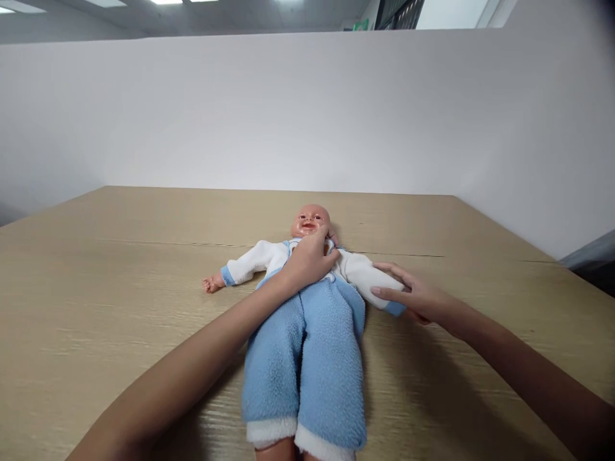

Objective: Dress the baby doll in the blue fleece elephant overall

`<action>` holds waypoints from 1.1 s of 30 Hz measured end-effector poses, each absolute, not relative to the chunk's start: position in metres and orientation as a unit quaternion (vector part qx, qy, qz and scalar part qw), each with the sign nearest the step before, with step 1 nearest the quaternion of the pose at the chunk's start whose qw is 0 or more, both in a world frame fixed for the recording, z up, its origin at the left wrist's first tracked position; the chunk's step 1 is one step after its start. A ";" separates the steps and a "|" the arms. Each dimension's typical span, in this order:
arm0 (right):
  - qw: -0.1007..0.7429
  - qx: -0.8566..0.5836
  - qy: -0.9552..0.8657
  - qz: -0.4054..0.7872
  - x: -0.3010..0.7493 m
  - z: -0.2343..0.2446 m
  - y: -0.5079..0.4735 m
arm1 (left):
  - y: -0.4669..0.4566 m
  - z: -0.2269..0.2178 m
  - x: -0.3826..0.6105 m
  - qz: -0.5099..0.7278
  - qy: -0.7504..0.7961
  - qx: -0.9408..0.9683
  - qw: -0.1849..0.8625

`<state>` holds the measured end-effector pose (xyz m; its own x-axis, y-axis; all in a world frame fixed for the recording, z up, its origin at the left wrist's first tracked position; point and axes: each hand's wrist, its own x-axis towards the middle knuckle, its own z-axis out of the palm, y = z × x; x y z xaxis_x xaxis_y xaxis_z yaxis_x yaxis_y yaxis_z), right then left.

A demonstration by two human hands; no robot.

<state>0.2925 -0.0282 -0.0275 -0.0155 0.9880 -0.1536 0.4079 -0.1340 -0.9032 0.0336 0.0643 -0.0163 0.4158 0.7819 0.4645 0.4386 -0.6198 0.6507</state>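
Observation:
A baby doll point(307, 339) lies face up with its head at the far end and its legs toward me. It wears a fleecy blue and white outfit point(331, 358) with blue cuffs. Across its chest reaches my left hand point(312, 256), fingers closed around the outfit near the neck and shoulder and partly covering the collar. My right hand point(413, 294) grips the white sleeve point(372, 280) on the right side, close to the cuff, thumb on top. The doll's hand on that side is hidden. Its other arm point(252, 262) stretches out to the left.
The doll rests on a wide wooden table point(120, 288) with a thin seam running across it. A pale partition point(288, 115) rises behind the table and along its right side. Something dark grey point(596, 256) stands beyond the right edge.

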 end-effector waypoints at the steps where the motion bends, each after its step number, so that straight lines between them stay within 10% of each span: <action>1: 0.324 -0.621 -0.577 0.420 0.302 -0.027 -0.029 | 0.063 -0.016 0.034 0.384 0.379 0.813 0.219; 9: 0.420 -0.654 -0.518 0.358 0.343 -0.060 -0.021 | 0.055 -0.005 0.032 0.325 0.414 0.841 0.128; 17: 0.388 -0.595 -0.703 -0.040 0.285 -0.047 -0.066 | 0.009 -0.002 -0.016 0.396 0.418 0.816 0.051; 25: 0.419 -0.491 -0.667 0.373 0.220 -0.042 -0.070 | -0.017 -0.049 -0.090 0.425 0.462 0.728 0.275; 33: 0.371 -0.474 -0.676 0.426 0.223 -0.047 -0.028 | -0.008 -0.047 -0.104 0.380 0.464 0.726 0.335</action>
<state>0.2226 -0.0277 -0.0473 -0.2766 0.9560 0.0974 0.3242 0.1882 -0.9271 -0.1040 -0.0085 -0.0473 0.2802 0.9293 0.2406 0.4199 -0.3441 0.8398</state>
